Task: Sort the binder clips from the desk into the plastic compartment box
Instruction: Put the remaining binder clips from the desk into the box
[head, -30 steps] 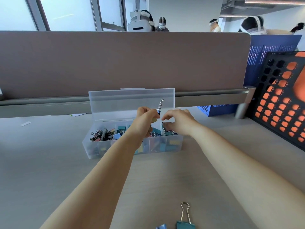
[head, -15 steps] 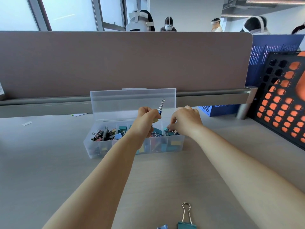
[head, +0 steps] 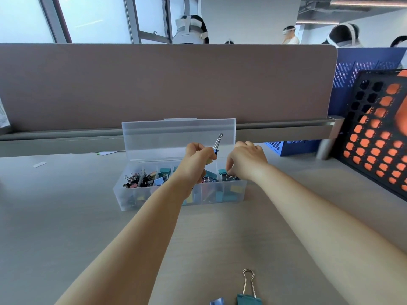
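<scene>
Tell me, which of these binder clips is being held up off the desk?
The blue clip pinched in the left hand, its silver handle pointing up. The rest lie in the plastic box or, like the teal clip, on the desk.

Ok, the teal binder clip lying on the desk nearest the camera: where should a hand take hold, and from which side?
Probably the silver wire handle of the teal metal binder clip. It lies flat on the pale desk with its loop pointing away from the person, so pinch it from above, reaching in from the near side. The body is partly out of frame.
</scene>
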The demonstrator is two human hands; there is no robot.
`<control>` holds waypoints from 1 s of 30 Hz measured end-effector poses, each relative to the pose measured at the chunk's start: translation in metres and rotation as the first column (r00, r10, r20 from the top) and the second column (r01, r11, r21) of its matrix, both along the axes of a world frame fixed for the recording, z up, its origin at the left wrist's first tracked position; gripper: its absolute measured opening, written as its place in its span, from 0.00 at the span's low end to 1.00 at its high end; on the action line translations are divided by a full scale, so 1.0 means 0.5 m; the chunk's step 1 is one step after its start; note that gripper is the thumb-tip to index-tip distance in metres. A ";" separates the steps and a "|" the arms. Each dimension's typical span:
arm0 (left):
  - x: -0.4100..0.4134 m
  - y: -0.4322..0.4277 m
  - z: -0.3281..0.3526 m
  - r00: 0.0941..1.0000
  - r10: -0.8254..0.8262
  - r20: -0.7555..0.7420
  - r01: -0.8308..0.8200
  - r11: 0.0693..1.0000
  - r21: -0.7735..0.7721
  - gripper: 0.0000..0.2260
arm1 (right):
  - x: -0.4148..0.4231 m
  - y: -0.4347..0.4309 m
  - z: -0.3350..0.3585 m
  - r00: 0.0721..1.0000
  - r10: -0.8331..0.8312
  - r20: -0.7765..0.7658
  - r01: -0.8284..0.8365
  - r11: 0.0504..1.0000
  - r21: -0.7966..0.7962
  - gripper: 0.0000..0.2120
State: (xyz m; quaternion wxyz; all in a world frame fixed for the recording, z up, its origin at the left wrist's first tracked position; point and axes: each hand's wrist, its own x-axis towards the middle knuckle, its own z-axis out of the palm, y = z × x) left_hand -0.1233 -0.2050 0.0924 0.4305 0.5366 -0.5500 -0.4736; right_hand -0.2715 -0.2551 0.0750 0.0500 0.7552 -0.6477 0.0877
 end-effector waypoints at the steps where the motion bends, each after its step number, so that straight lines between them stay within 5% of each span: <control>1: 0.001 0.000 0.001 1.000 -0.002 0.003 0.002 1.000 0.006 0.05 | -0.003 0.000 -0.001 0.994 -0.008 0.112 0.008 1.000 -0.004 0.06; 3: 0.002 -0.002 0.002 1.000 -0.016 0.010 0.016 1.000 0.018 0.06 | -0.016 0.004 0.009 0.875 -0.019 0.485 0.008 1.000 0.024 0.06; 5: 0.001 -0.004 0.004 0.999 -0.028 0.035 0.028 1.000 0.015 0.07 | -0.027 0.026 0.031 0.580 -0.012 0.815 -0.070 0.996 0.064 0.09; 6: -0.001 -0.006 0.004 0.998 -0.029 0.054 0.028 1.000 0.010 0.08 | -0.031 0.037 0.042 0.450 -0.025 0.893 -0.128 0.987 0.093 0.11; 8: -0.006 -0.011 0.002 0.995 -0.032 0.099 0.033 0.999 -0.006 0.11 | -0.033 0.051 0.053 0.378 -0.050 0.925 -0.214 0.967 0.140 0.15; 11: -0.018 -0.012 -0.005 0.976 -0.085 0.201 0.099 0.993 -0.058 0.15 | -0.029 0.049 0.048 0.471 -0.013 0.882 -0.200 0.972 0.121 0.09; 15: -0.019 -0.017 -0.008 0.950 -0.076 0.302 0.125 0.982 -0.145 0.12 | -0.038 0.041 0.045 0.487 0.012 0.873 -0.147 0.987 0.069 0.03; 18: -0.010 -0.032 -0.013 0.907 -0.017 0.420 0.113 0.972 -0.205 0.04 | -0.042 0.039 0.042 0.690 -0.021 0.723 -0.115 0.984 0.137 0.15; 22: -0.011 -0.038 -0.013 0.845 -0.077 0.530 0.204 0.961 -0.185 0.08 | -0.033 0.034 0.023 0.884 -0.003 0.467 -0.048 0.994 0.097 0.11; 26: -0.016 -0.042 -0.007 0.749 -0.062 0.660 0.247 0.950 -0.191 0.16 | -0.037 0.037 0.018 0.893 0.030 0.449 -0.041 0.999 0.017 0.07; 30: -0.017 -0.059 -0.013 0.642 -0.061 0.764 0.304 0.935 -0.181 0.12 | -0.051 0.056 0.031 0.883 0.029 0.469 -0.095 0.988 0.118 0.04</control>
